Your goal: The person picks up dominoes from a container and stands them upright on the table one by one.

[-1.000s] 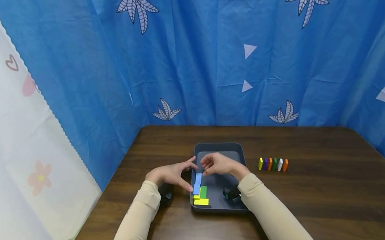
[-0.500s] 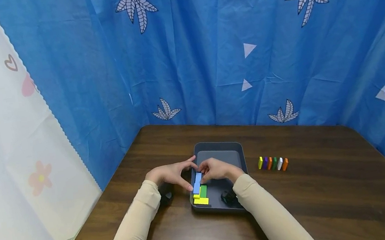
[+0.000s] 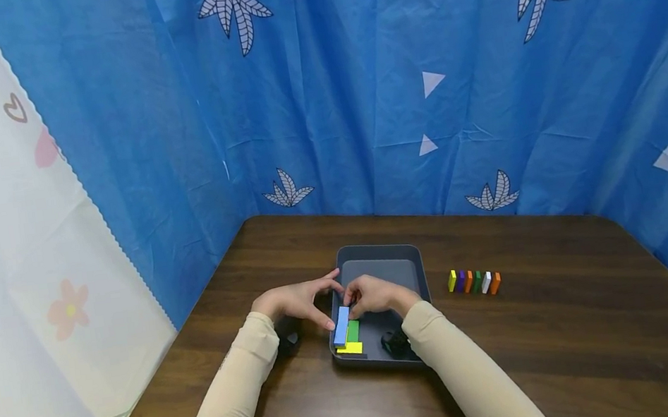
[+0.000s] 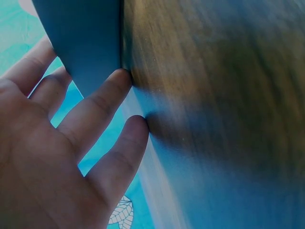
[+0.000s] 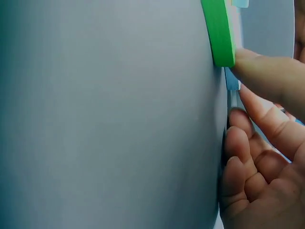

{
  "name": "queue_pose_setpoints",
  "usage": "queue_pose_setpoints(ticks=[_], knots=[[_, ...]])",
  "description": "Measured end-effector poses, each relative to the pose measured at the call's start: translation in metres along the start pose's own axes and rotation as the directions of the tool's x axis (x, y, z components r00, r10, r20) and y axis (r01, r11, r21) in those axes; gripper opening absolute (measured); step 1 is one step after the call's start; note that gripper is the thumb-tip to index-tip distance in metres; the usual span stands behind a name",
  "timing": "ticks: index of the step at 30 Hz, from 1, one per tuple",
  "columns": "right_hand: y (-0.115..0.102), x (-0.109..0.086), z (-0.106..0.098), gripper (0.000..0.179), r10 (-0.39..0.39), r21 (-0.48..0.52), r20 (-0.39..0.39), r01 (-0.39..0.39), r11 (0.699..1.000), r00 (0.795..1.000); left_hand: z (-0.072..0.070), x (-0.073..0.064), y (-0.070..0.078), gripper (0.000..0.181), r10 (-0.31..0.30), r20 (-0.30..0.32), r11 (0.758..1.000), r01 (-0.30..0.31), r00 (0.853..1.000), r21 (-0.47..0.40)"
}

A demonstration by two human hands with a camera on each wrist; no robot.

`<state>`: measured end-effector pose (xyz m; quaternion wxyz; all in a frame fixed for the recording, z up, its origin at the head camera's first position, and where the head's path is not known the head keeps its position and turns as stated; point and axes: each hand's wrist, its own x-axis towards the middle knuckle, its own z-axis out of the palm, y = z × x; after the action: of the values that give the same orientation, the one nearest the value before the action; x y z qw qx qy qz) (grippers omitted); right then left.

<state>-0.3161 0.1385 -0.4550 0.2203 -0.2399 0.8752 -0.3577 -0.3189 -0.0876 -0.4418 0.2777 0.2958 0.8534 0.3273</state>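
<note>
A long light-blue block [image 3: 341,327] lies along the left side of a dark grey tray [image 3: 388,271], over yellow and green blocks. My right hand [image 3: 378,293] reaches into the tray and pinches the far end of the blue block between thumb and index finger; the other fingers curl in. In the right wrist view the thumb touches the end of a green block [image 5: 220,33], with blue just below it. My left hand [image 3: 296,303] spans the tray's left rim, thumb near the blue block. Its fingertips [image 4: 136,125] rest loosely against the tray's outer side in the left wrist view.
A flat yellow block [image 3: 351,348] lies in the tray's near left corner. Right of the tray, several coloured blocks [image 3: 474,282] stand in a row on the wooden table [image 3: 567,318]. A blue curtain [image 3: 356,91] hangs behind the table.
My right hand has moved left and closed on the blue piece. The blue has slid toward me, from a staggered, longer outline to one aligned bar. My left hand has stayed put.
</note>
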Motion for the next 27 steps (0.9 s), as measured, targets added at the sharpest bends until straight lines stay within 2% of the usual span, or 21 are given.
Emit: queue_pose_setpoints(ticks=[8, 14, 21, 27], knots=[[-0.002, -0.002, 0.0, 0.02, 0.022, 0.022, 0.049, -0.023, 0.999, 0.999, 0.0, 0.0, 0.001, 0.072, 0.002, 0.0, 1.0, -0.002, 1.0, 0.012], [-0.003, 0.0, 0.001, 0.014, 0.008, 0.01, 0.091, -0.009, 1.0, 0.996, 0.001, -0.002, 0.002, 0.071, 0.004, 0.004, 1.0, -0.004, 1.0, -0.005], [-0.007, -0.004, 0.002, 0.014, 0.007, -0.02, 0.129, -0.005, 1.0, 0.992, 0.0, -0.001, 0.002, 0.072, -0.001, 0.003, 1.0, 0.001, 1.0, -0.003], [-0.013, -0.008, 0.004, 0.013, -0.005, -0.03, 0.168, 0.011, 0.999, 0.986, -0.001, 0.0, 0.0, 0.078, 0.005, 0.012, 1.0, -0.005, 1.0, 0.006]])
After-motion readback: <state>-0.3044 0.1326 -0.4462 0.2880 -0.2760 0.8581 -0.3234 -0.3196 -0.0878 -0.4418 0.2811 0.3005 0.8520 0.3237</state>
